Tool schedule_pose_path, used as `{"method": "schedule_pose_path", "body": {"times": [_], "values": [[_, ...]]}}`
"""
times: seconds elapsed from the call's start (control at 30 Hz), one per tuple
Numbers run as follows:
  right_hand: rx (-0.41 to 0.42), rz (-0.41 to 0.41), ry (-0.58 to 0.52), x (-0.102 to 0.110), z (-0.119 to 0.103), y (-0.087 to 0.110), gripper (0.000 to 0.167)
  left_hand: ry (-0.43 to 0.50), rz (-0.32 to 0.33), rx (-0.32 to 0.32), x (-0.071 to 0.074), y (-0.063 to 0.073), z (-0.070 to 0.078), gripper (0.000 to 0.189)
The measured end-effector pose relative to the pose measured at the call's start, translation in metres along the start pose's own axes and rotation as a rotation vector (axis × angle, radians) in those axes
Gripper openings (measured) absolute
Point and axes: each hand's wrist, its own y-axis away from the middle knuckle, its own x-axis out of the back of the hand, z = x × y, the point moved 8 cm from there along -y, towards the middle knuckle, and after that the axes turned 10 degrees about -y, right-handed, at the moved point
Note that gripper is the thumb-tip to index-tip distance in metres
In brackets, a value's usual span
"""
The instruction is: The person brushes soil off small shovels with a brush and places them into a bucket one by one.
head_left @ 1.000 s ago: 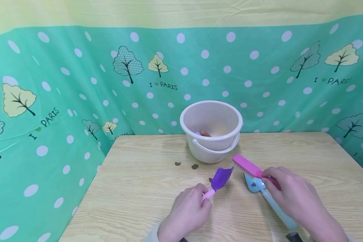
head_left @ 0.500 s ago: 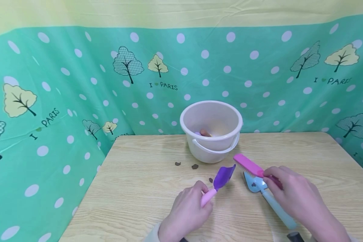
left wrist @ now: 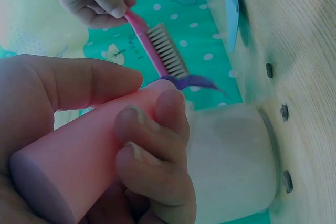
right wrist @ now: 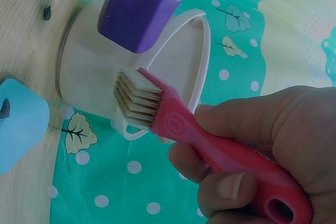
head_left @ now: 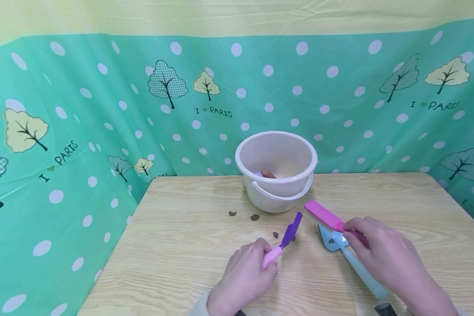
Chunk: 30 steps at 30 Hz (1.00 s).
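Note:
My left hand (head_left: 245,276) grips the pink handle of a small purple shovel (head_left: 290,232), fingers and thumb curled round it. The blade is turned edge-on in the head view, raised in front of the bucket. My right hand (head_left: 383,248) holds a pink brush (head_left: 324,216) by its handle, bristles facing down and left. Just beneath the brush, a light blue shovel (head_left: 361,270) lies on the table with a dark flake (head_left: 332,241) on its blade. Several dark flakes, one of them a curled flake (left wrist: 287,181), lie scattered before the bucket.
A white bucket (head_left: 268,197) stands at the back of the wooden table (head_left: 174,245), its handle hanging down in front. Inside it is a brown object (head_left: 267,173). A green dotted curtain (head_left: 205,145) hangs behind the table and along its sides.
The purple shovel has rotated in my left hand, so its blade now shows edge-on instead of its broad face. My right hand and the brush have barely moved.

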Motion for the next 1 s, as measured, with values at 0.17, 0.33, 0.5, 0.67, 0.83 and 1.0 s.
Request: {"method": "schedule_pose_path", "body": {"times": [0.17, 0.33, 0.5, 0.67, 0.83, 1.0], "values": [[0.025, 0.019, 0.001, 0.001, -0.002, 0.000, 0.017, -0.001, 0.000, -0.013, 0.000, 0.000, 0.001, 0.010], [0.043, 0.028, 0.003, 0.001, -0.004, 0.001, 0.017, 0.003, -0.006, -0.023, -0.001, 0.000, 0.001, 0.009], [0.062, 0.038, 0.001, 0.002, -0.006, 0.001, 0.019, 0.002, -0.007, -0.019, -0.002, 0.000, 0.001, 0.011], [0.059, 0.031, -0.007, 0.000, -0.009, 0.002, 0.019, -0.006, -0.016, -0.005, -0.002, 0.001, 0.001, 0.018], [0.032, 0.005, -0.013, -0.004, -0.010, 0.002, 0.020, -0.013, -0.007, -0.015, -0.001, 0.002, 0.002, 0.026], [0.068, 0.031, -0.021, -0.005, -0.014, 0.003, 0.021, 0.016, -0.016, 0.000, -0.002, 0.002, 0.001, 0.018]]}}
